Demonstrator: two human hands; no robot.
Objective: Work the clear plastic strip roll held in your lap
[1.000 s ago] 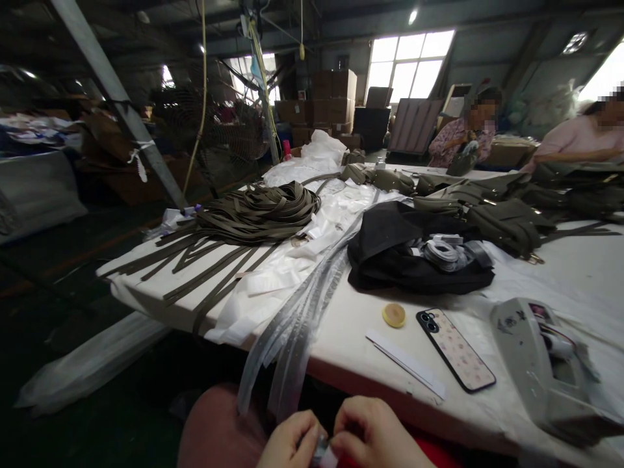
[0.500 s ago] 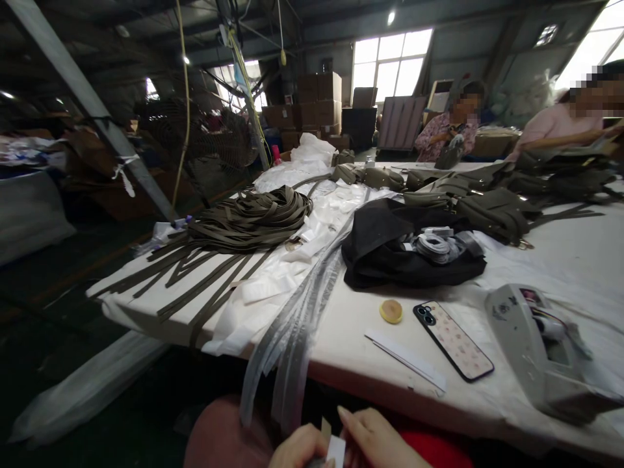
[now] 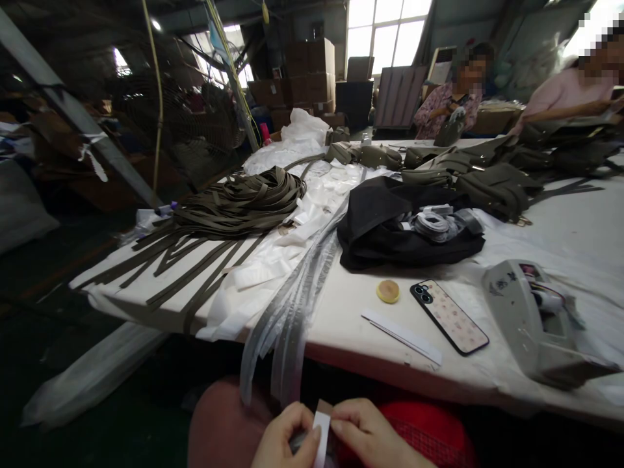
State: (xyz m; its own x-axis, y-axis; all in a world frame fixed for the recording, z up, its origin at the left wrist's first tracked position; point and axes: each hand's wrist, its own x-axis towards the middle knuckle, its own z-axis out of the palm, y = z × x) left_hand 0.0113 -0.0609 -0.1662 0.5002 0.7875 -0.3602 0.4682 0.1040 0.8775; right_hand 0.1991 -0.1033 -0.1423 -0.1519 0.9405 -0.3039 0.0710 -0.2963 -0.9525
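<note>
Left hand (image 3: pixel 285 439) and right hand (image 3: pixel 365 432) pinch a white strip (image 3: pixel 321 437) together, below the counter (image 3: pixel 351 325) edge.

A second ago the left hand (image 3: pixel 287 439) and right hand (image 3: pixel 368 434) are pressed close together low at the picture's bottom edge, with only a sliver of a small white paper strip (image 3: pixel 322 437) showing between them. Now both sit higher in view and slightly apart, and the strip stands upright between their fingertips, more of it exposed. The view has tipped downward, so the white cloth-covered counter (image 3: pixel 580 227) and everything on it lie higher in the picture than before.
</note>
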